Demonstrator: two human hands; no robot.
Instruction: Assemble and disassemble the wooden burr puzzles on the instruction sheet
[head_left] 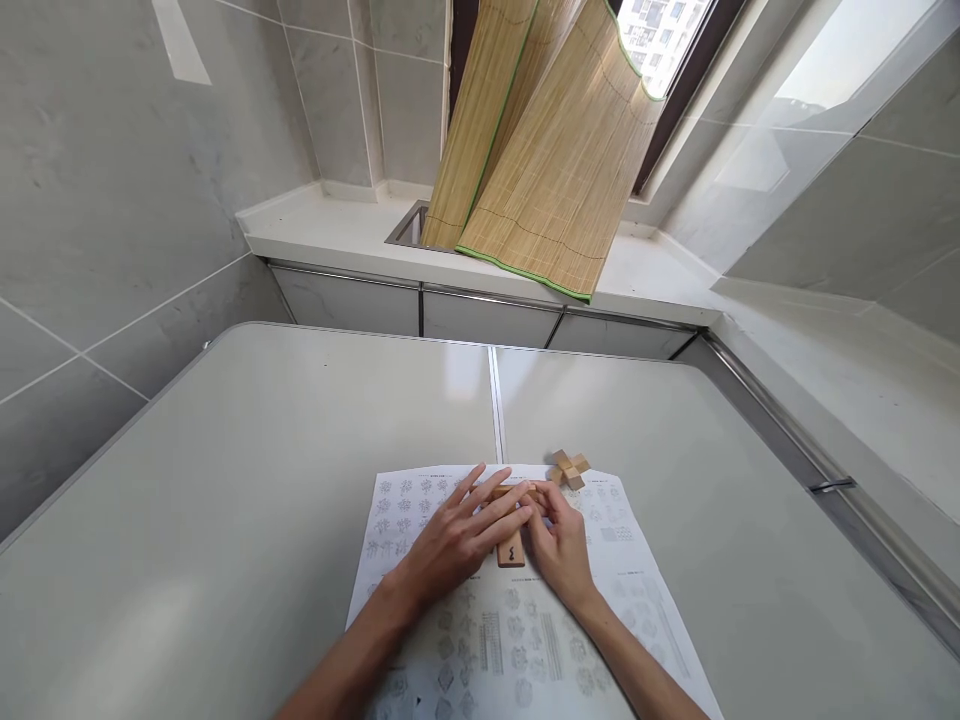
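Note:
My left hand [459,532] reaches across wooden puzzle pieces, its fingers stretched out and apart; the thumb is hidden. One flat wooden piece [511,553] with a dark squiggle-like mark points toward me between the hands. Another wooden bar [504,491] lies crosswise under the left fingers, mostly covered. My right hand [561,540] has its fingers bent and closed around the right end of these pieces. How the covered parts fit together cannot be seen. Just beyond the right hand stands a cross-shaped wooden burr puzzle [568,468], untouched.
Beneath the hands is a large printed sheet [495,645] with puzzle drawings, on a pale folding table [300,450] with a centre seam. Behind runs a white counter [337,235] with a bamboo blind [555,170] hanging over it. Tiled walls rise at both sides.

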